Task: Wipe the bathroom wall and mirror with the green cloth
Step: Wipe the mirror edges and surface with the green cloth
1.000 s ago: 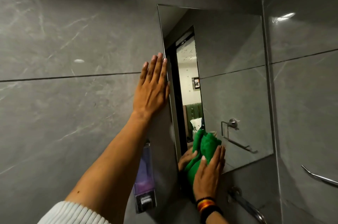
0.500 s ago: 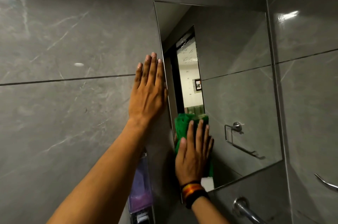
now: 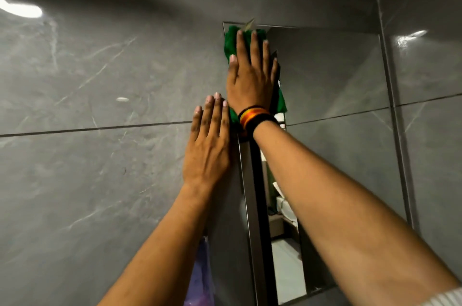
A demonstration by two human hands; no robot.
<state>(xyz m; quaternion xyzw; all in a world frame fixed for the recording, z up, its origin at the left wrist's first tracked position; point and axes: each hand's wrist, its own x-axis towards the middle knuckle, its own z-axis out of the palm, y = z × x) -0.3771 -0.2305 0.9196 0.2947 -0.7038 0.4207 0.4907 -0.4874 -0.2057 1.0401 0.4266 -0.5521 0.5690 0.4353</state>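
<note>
Grey marble-veined tiled bathroom wall (image 3: 87, 168), frameless rectangular mirror (image 3: 332, 110), crumpled green cloth (image 3: 231, 43) running vertically at its top-left corner, mostly hidden under flat right hand (image 3: 252, 75), fingers spread, left hand (image 3: 208, 153) flat on wall, fingers extended.

Left hand (image 3: 208, 148) blocks leftward; mirror (image 3: 332, 115) (rightward) lies open.

Head view faces up, close to the mirror (image 3: 332, 95).

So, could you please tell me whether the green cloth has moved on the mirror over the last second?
Yes. The green cloth, pressed by the right hand, has gone from the mirror's lower-left corner up to its top-left corner.
</note>
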